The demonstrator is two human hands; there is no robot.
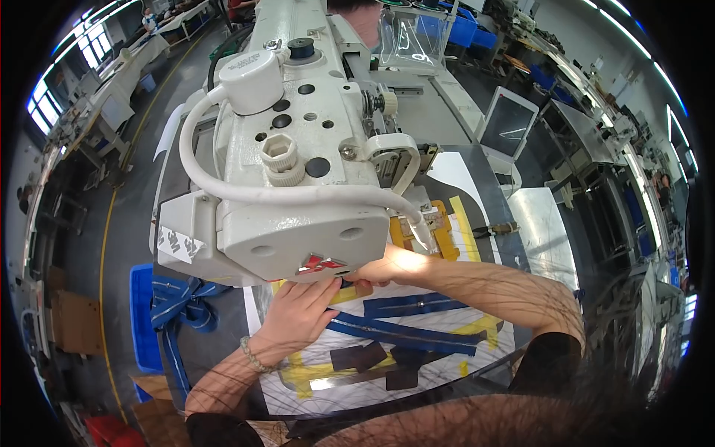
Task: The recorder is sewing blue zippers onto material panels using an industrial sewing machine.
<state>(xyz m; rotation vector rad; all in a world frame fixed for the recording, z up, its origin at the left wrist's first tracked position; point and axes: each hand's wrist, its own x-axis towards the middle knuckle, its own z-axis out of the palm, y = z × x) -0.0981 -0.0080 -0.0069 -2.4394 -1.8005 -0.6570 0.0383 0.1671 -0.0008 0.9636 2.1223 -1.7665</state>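
Both of my hands meet just below the front of a large white sewing machine head (pixel 298 242). My left hand (pixel 302 311) comes in from the left with its fingers pressed together. My right hand (pixel 381 270) curls in from the right, its fingertips close to the left ones. A small dark blue piece (pixel 346 283) shows between the fingertips, mostly hidden by the fingers and the machine. Nearer to me, two blue zippers lie on the white sheet, a longer zipper (pixel 406 333) and a shorter zipper (pixel 413 305) behind it.
Dark patches (pixel 357 357), a metal ruler-like strip (pixel 350 381) and yellow tape (pixel 488 328) lie on the sheet. An orange-yellow plate (pixel 448 240) and a dark-handled tool (pixel 497 229) are at right. Tied zippers (pixel 182 302) hang by a blue bin (pixel 139 320). A screen (pixel 509 123) stands far right.
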